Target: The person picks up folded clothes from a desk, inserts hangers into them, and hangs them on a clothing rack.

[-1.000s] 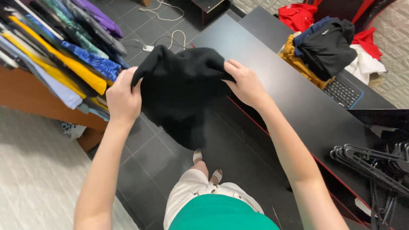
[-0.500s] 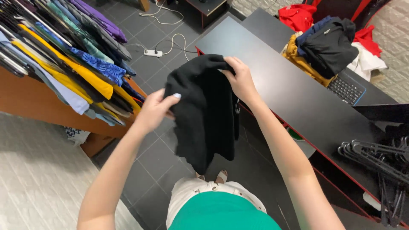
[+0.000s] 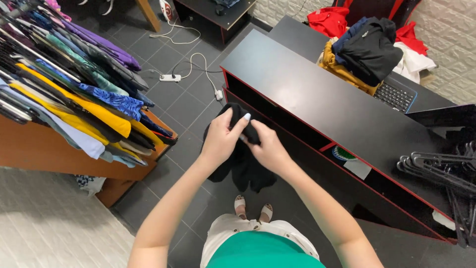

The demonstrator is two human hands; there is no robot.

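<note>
A black garment [image 3: 246,171] hangs bunched in front of me, above the dark tiled floor. My left hand [image 3: 221,139] grips its upper edge from the left, fingers closed over the cloth. Close beside it, my right hand [image 3: 267,148] pinches the same top edge, and the two hands touch. The cloth droops below both hands toward my feet.
A long black counter [image 3: 307,94] stands to the right, with a heap of clothes [image 3: 369,49] and a keyboard [image 3: 394,97] at its far end. Black hangers [image 3: 441,171] lie at the right. A rack of colourful clothes [image 3: 74,94] fills the left. A power strip [image 3: 169,78] and cables lie on the floor.
My hands came together from wide apart, folding the spread black garment into a narrow bunch and lowering it. The view has tilted farther forward.
</note>
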